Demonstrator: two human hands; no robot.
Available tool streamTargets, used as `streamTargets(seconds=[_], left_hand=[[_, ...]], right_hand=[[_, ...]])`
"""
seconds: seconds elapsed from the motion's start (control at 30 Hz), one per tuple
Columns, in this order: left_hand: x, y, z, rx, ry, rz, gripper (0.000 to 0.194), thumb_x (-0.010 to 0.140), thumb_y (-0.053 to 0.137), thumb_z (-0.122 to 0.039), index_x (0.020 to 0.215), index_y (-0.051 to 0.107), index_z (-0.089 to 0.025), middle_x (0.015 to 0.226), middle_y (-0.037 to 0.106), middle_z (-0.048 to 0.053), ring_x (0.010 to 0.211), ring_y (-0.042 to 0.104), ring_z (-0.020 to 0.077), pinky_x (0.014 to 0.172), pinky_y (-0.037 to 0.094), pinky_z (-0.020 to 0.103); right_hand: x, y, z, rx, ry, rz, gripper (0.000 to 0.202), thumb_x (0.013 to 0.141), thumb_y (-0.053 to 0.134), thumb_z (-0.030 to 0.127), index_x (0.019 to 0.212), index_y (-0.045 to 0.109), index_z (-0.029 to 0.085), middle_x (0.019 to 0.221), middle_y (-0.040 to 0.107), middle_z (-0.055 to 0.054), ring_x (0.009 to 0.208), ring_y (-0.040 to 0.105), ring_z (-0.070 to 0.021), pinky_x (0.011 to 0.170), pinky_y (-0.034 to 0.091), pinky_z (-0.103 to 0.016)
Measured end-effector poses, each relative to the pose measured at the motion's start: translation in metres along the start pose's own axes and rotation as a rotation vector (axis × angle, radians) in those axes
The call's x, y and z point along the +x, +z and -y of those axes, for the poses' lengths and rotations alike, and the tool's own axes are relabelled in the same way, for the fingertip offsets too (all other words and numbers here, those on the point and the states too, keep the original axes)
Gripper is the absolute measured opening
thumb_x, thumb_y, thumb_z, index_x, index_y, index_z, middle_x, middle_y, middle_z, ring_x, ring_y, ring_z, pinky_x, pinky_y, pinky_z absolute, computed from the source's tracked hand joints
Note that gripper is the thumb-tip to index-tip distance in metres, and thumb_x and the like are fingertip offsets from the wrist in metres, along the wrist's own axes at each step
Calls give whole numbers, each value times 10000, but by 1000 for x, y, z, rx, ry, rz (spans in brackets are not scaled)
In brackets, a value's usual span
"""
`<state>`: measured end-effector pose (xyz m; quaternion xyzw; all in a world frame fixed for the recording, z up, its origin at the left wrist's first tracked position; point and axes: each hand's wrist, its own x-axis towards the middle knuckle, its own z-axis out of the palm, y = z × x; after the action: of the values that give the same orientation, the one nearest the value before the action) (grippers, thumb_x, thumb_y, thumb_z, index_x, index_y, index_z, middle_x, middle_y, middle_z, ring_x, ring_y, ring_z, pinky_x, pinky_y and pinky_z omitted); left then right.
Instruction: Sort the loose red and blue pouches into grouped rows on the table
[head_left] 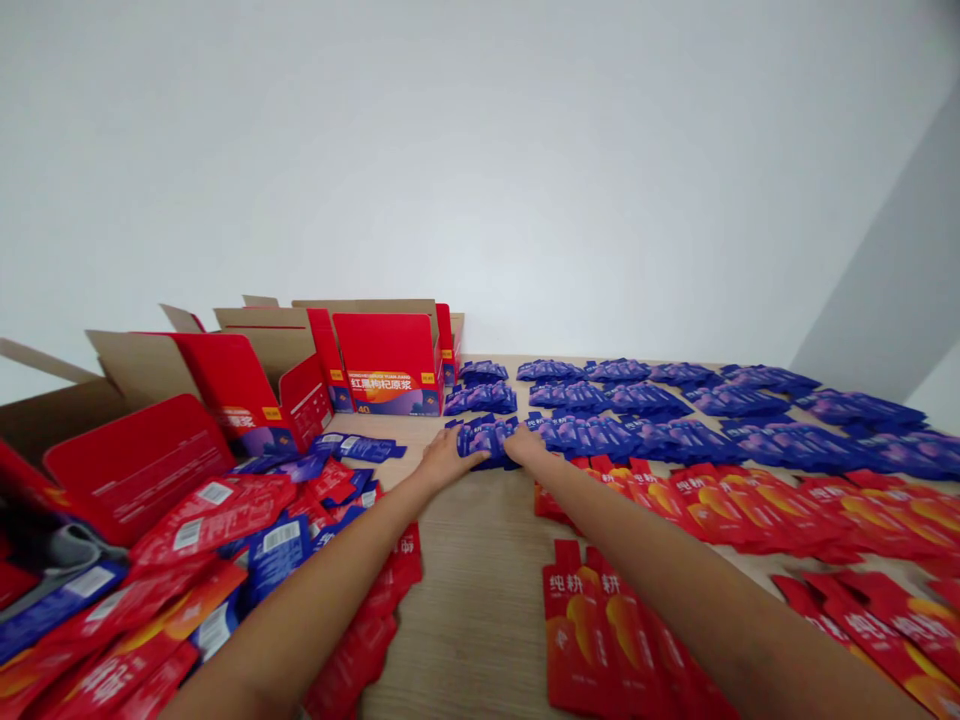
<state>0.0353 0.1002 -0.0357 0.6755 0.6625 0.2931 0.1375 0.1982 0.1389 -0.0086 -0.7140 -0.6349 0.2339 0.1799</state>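
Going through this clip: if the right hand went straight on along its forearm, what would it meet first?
Most likely the blue pouches right at the fingertips of the right hand; whether it presses on them is hard to tell.

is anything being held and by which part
A bundle of blue pouches, its left end in the left hand, its right end in the right hand; whether lifted, I can't tell.
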Motion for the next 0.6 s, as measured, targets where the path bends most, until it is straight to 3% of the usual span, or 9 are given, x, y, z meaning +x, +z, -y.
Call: streamTargets(seconds=[0.07,0.17,0.33,0.5,0.6], left_hand=[[-5,-1,4,29,84,58,945,538,777,-484,1353,434,-153,1448,390,173,1341,348,311,1088,300,375],[-3,0,9,58,144,109,899,591,759,-402,1375,406,-141,1486,315,177,1377,286,298,1105,282,371],[13,-1,12,89,159,134,845,657,711,-416,1388,390,-141,1487,305,179,1382,272,299,1111,263,379],[18,-5,14,127,103,131,799,614,725,-489,1341,455,-296,1497,330,95,1372,240,374,1094,200,520],[21,-7,17,124,84,129,825,601,734,-472,1352,440,-296,1499,325,101,1363,255,382,1083,218,520]], right_hand=[[-3,3,2,-11,4,-2,316,913,553,323,1191,544,174,1206,563,-86,1010,589,-216,843,508,-425],[-8,8,6,-20,-19,-20,318,913,553,322,1194,542,174,1208,562,-86,1012,588,-217,845,508,-425],[-10,14,5,-29,-64,-72,344,908,560,319,1218,528,173,1244,541,-93,1054,571,-234,873,492,-450],[-8,16,-2,6,-133,-66,344,907,563,315,1219,528,176,1253,535,-93,1063,566,-236,880,488,-454],[-5,13,-5,60,-209,-32,333,908,562,314,1209,534,175,1238,545,-90,1047,574,-230,868,495,-445]])
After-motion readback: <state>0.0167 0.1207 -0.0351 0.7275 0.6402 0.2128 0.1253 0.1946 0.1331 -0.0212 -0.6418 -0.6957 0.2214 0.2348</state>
